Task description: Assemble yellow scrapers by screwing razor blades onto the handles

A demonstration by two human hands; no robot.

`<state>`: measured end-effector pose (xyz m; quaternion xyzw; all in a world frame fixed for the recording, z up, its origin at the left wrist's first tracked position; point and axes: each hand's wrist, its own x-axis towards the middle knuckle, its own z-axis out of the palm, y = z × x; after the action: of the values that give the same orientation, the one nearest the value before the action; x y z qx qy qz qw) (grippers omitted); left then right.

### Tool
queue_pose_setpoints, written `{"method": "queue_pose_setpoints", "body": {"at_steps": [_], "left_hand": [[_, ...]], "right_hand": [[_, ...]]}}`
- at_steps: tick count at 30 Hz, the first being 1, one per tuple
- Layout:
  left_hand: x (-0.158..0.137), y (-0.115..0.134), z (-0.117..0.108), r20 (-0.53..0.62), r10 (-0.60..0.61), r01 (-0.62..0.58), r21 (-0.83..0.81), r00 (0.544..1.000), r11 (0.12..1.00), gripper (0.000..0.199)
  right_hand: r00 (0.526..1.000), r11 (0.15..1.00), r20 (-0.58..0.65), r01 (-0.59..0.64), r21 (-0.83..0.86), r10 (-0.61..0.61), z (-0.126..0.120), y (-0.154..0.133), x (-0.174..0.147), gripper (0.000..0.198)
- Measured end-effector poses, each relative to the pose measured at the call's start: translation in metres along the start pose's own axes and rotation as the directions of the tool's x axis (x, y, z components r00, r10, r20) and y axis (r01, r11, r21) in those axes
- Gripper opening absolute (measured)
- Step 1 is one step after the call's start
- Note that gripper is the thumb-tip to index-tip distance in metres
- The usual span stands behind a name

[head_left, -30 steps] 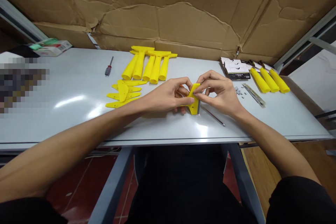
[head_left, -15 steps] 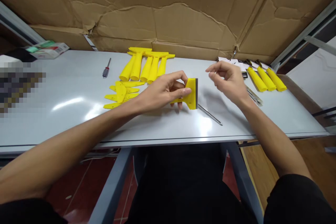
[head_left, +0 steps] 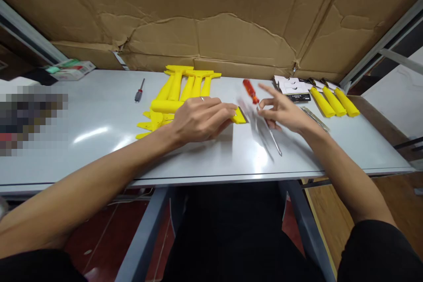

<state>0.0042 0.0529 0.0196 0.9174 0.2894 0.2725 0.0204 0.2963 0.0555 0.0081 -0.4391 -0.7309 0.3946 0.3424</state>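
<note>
My left hand [head_left: 205, 119] is closed over a yellow scraper [head_left: 239, 117], palm down. The scraper's blade edge points right, and its tubular handle sticks out left of the hand; its middle is hidden under my fingers. In my right hand [head_left: 279, 108], thumb and fingers pinch a screwdriver [head_left: 250, 91] around its shaft near the red handle. The index finger is stretched out. The screwdriver slants, handle up and away, silver tip down toward the table's front, and its handle is smeared by motion.
Yellow scraper handles [head_left: 176, 86] lie at the back, with flat yellow pieces [head_left: 155, 121] before them. A small dark screwdriver [head_left: 139, 92] lies further left. On the right are white and black packets [head_left: 292, 88], metal blades [head_left: 314, 118] and yellow-handled scrapers [head_left: 322, 102]. Cardboard [head_left: 211, 35] stands behind.
My left hand has turned over with the scraper, so the handle now shows on the left and the blade lies flatter. My right hand has moved left and taken hold of the red-handled screwdriver.
</note>
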Motion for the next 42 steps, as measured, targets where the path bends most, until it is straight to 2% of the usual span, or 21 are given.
{"method": "queue_pose_setpoints", "body": {"at_steps": [2,4,6,8,11,16,18,20,22,24,26,27,28,36,42], "left_hand": [[-0.001,0.0,0.003,0.078,0.067,-0.068,0.017,0.995,0.998,0.01],[-0.001,0.0,0.007,0.156,0.135,-0.142,0.032,0.978,0.989,0.013],[-0.001,0.001,0.01,0.197,0.168,-0.177,0.028,0.966,0.984,0.016],[-0.001,0.002,0.01,0.202,0.156,-0.161,0.006,0.967,0.987,0.016],[0.001,0.004,0.009,0.208,0.119,-0.119,-0.012,0.971,0.993,0.016],[0.002,0.004,0.009,0.209,0.112,-0.106,-0.038,0.972,0.994,0.019],[0.001,0.003,0.01,0.199,0.15,-0.15,-0.019,0.968,0.989,0.02],[0.0,0.001,0.012,0.174,0.244,-0.261,0.08,0.954,0.962,0.023],[-0.002,-0.003,0.015,0.111,0.407,-0.422,0.261,0.907,0.868,0.024],[-0.003,-0.006,0.018,0.036,0.598,-0.542,0.468,0.801,0.698,0.022],[-0.002,-0.008,0.019,-0.01,0.724,-0.572,0.606,0.689,0.553,0.021],[-0.002,-0.008,0.02,-0.02,0.753,-0.571,0.639,0.657,0.515,0.021],[-0.001,-0.007,0.02,-0.025,0.764,-0.567,0.655,0.644,0.5,0.022],[0.0,-0.001,0.017,-0.004,0.776,-0.582,0.659,0.631,0.477,0.022],[-0.002,-0.002,0.018,0.022,0.76,-0.582,0.657,0.65,0.479,0.025]], "right_hand": [[0.976,0.984,-0.183,0.14,0.11,-0.118,-0.015,-0.005,-0.001,0.099],[0.903,0.949,-0.355,0.295,0.11,-0.24,-0.021,-0.016,-0.004,0.099],[0.841,0.921,-0.435,0.385,0.061,-0.322,-0.018,-0.029,-0.009,0.092],[0.82,0.912,-0.447,0.41,0.024,-0.357,-0.01,-0.038,-0.012,0.084],[0.833,0.922,-0.439,0.386,0.022,-0.337,-0.003,-0.04,-0.013,0.081],[0.828,0.931,-0.458,0.364,0.002,-0.323,-0.008,-0.034,-0.01,0.074],[0.838,0.933,-0.451,0.358,0.028,-0.308,-0.008,-0.034,-0.01,0.077],[0.855,0.937,-0.431,0.345,0.062,-0.287,-0.006,-0.034,-0.009,0.081],[0.868,0.936,-0.408,0.344,0.08,-0.284,-0.003,-0.033,-0.008,0.083],[0.868,0.926,-0.392,0.366,0.092,-0.304,-0.001,-0.03,-0.006,0.085],[0.86,0.91,-0.387,0.4,0.105,-0.334,-0.001,-0.027,-0.003,0.087],[0.857,0.905,-0.383,0.411,0.108,-0.344,-0.001,-0.025,-0.002,0.087],[0.857,0.903,-0.377,0.416,0.108,-0.35,-0.002,-0.023,-0.001,0.087],[0.849,0.893,-0.392,0.431,0.128,-0.354,-0.002,-0.017,0.0,0.089],[0.858,0.907,-0.388,0.406,0.11,-0.337,-0.002,-0.016,0.0,0.09]]}}
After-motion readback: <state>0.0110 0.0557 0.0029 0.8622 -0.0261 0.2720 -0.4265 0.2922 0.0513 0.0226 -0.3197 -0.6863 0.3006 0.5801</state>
